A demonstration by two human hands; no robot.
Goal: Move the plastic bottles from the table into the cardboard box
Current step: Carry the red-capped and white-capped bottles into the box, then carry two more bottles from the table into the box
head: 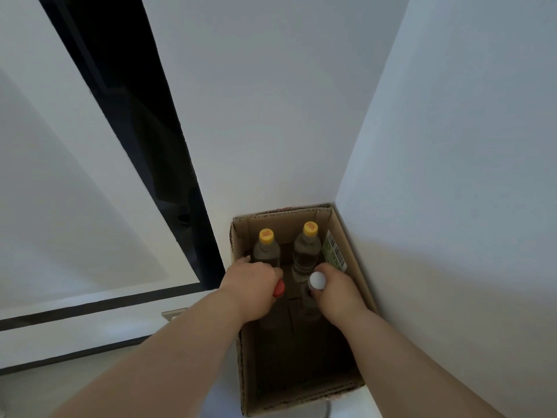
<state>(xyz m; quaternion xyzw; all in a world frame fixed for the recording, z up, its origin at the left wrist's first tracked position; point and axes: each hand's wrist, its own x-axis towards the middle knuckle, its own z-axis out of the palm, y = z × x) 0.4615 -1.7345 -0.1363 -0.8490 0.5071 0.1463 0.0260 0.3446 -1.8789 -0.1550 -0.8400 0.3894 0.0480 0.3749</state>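
- Head view: an open cardboard box [355, 285] is seen from above, set into a corner where two pale walls [271, 101] meet, its far end at 12 o'clock.
- Two clear plastic bottles with yellow caps are stood upright at the far end of the box: one at 11 o'clock [266, 250], the other at 1 o'clock [306, 254], side by side and apart.
- A green label with a barcode [334, 251] is seen against the right inner wall of the box, just beside the 1 o'clock bottle.
- The left hand [251, 289] is held inside the box, its fingers closed around a bottle with a red cap [278, 288]; the bottle's body is mostly hidden in shadow below.
- The right hand [337, 292] is held at 3 o'clock of it, fingers wrapped around the neck of a bottle with a white cap [317, 280], which is upright.
- Both gripped bottles are placed just nearer than the yellow-capped pair.
- A dark strip [144, 131] is seen running along the wall at 10 o'clock.
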